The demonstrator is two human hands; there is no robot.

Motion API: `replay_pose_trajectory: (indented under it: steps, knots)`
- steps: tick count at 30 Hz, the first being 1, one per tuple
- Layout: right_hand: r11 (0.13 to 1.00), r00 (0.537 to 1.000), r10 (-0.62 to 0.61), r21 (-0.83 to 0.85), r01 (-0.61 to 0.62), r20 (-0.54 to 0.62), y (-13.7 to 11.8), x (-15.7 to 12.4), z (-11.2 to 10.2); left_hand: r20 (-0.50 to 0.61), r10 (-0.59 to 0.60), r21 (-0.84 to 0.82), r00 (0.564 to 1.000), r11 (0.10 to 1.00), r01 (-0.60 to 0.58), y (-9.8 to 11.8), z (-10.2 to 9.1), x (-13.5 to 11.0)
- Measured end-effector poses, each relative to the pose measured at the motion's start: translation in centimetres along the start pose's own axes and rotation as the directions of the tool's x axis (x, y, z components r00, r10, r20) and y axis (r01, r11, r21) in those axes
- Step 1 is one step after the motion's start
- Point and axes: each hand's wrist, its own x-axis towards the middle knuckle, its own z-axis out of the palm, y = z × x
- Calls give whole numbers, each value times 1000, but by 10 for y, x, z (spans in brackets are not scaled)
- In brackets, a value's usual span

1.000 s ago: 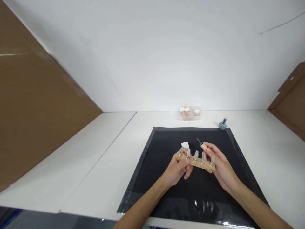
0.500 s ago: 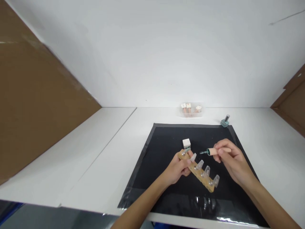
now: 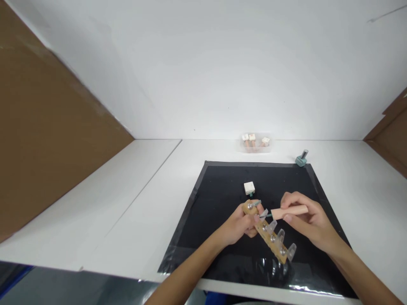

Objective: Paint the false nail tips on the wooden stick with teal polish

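Held tilted in my left hand [image 3: 239, 224] is a wooden nail-tip stand [image 3: 269, 241], its several tips in a slanting row. The topmost tip [image 3: 257, 203] looks green; the lower ones, such as the end tip [image 3: 291, 251], are clear. My right hand [image 3: 310, 218] pinches the pink cap of a nail polish brush [image 3: 288, 212]. Its green bristle end meets the second tip from the top; whether it touches the surface is hard to tell. Behind my left hand stands a nail polish bottle [image 3: 249, 188] with a white square top and green at its neck.
A black mat [image 3: 222, 182] lies under my hands on the white table [image 3: 143, 228]. At the back a clear box [image 3: 259, 149] holds several white-and-pink bottles. A green object with a silver stem [image 3: 301, 159] sits by the mat's far right corner.
My right hand has brought the brush left and down, from beside the stand onto the second tip. The stand has shifted slightly right and down in my left hand.
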Motion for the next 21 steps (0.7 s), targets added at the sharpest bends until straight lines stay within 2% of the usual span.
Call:
replay_pose_trajectory:
  steps: [11, 14, 17, 21]
  knots:
    - [948, 961, -268, -158, 275, 65, -6, 5, 0, 10, -28, -37, 1000, 999, 28, 3, 2, 0]
    - [947, 960, -279, -163, 278, 22, -6, 4, -1, -7, -38, -42, 999, 998, 37, 4, 2, -1]
    - [967, 970, -240, -97, 237, -24, -5, 2, -2, -7, -44, -48, 999, 998, 44, 4, 2, -1]
    - [974, 975, -214, -64, 218, 59, -4, 1, -2, 21, -34, -54, 999, 998, 35, 5, 3, -1]
